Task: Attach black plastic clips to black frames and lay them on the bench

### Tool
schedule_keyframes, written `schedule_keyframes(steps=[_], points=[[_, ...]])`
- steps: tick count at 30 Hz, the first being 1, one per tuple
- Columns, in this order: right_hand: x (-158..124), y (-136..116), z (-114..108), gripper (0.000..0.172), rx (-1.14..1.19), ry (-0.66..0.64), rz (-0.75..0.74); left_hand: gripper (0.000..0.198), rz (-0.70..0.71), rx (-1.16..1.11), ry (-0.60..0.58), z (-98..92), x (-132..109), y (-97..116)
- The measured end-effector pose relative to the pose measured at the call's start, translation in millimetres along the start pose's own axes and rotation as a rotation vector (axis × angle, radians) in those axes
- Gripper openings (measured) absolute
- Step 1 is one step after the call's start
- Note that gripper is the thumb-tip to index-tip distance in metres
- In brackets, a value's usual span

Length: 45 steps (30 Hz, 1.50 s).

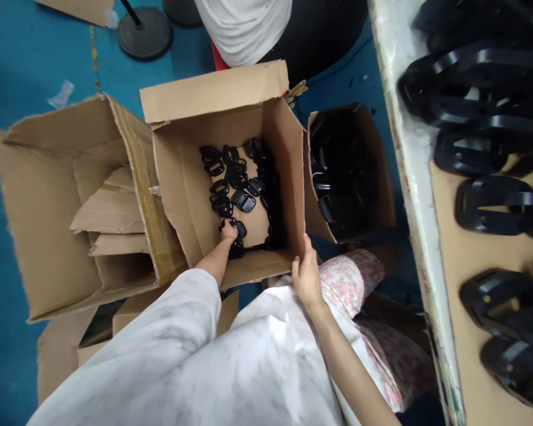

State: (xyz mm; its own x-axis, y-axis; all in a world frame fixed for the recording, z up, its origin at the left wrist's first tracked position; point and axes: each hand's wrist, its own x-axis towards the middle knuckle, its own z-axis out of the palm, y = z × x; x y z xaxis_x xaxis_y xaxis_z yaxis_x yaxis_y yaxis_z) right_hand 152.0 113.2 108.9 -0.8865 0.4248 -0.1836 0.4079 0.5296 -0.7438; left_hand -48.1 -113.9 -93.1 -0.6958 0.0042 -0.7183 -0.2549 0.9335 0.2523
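Observation:
My left hand reaches down into an open cardboard box on the floor and closes on small black plastic parts at its near side. More of these black parts lie scattered over the box's bottom. My right hand grips the box's near right corner, fingers wrapped over the rim. A white sleeve covers my left arm.
A bigger box with loose cardboard sheets lies at the left. A smaller box with large black parts stands to the right. The table at the right carries several big black frames. Another person in white stands behind the boxes.

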Motion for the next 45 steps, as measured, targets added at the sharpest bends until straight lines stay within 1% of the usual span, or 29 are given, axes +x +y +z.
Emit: schedule_keyframes(steps=[4,6,8,12,14,17,20,23,25,27,31,33,35,39,42,45], points=[[-0.9,-1.4,-1.9,0.067,0.004,-0.029,0.014,0.038,0.202,0.139,-0.075,10.5,-12.7,3.7],[-1.0,-1.9,-3.3,0.067,0.012,-0.04,0.015,0.037,0.244,0.214,-0.11,12.8,-18.5,-0.7],[-0.7,-2.0,-4.3,0.068,0.017,-0.043,0.016,0.041,0.239,0.288,-0.141,14.9,-24.8,-9.2],[-0.6,-2.8,-5.1,0.07,0.034,-0.054,0.015,0.049,0.167,0.421,-0.201,23.3,-36.6,-29.6],[-0.8,-4.3,-5.6,0.072,0.04,-0.065,0.029,0.049,0.133,0.479,-0.227,28.7,-37.7,-36.0],[-0.7,-7.3,-6.1,0.073,0.044,-0.068,0.049,0.049,0.116,0.537,-0.277,32.7,-31.3,-38.7],[-0.7,-9.3,-5.8,0.073,0.049,-0.058,0.056,0.047,0.149,0.552,-0.358,28.0,-23.4,-38.8],[-0.9,-9.8,-3.9,0.073,0.048,-0.048,0.075,0.043,0.203,0.559,-0.423,19.6,-22.6,-40.8],[-1.0,-9.9,-2.0,0.074,0.052,-0.036,0.084,0.043,0.228,0.577,-0.426,17.7,-25.2,-41.5],[-0.9,-10.4,-0.3,0.075,0.051,-0.023,0.083,0.044,0.237,0.609,-0.392,21.3,-28.1,-40.4],[-0.6,-11.9,1.1,0.078,0.026,-0.021,0.093,0.047,0.224,0.684,-0.283,40.1,-29.9,-38.6],[-0.3,-12.1,1.2,0.079,0.01,-0.024,0.1,0.047,0.217,0.705,-0.257,47.5,-27.2,-41.3],[0.2,-12.0,1.1,0.081,-0.003,-0.029,0.096,0.046,0.219,0.704,-0.262,49.3,-21.7,-45.6],[1.4,-12.1,0.4,0.082,-0.008,-0.053,0.087,0.045,0.23,0.632,-0.321,41.1,-7.2,-49.5],[2.4,-12.7,0.0,0.083,-0.003,-0.05,0.09,0.043,0.239,0.527,-0.371,35.9,-2.3,-45.5],[3.7,-13.0,1.1,0.084,-0.006,-0.042,0.08,0.041,0.246,0.391,-0.39,33.7,-4.9,-37.5]])
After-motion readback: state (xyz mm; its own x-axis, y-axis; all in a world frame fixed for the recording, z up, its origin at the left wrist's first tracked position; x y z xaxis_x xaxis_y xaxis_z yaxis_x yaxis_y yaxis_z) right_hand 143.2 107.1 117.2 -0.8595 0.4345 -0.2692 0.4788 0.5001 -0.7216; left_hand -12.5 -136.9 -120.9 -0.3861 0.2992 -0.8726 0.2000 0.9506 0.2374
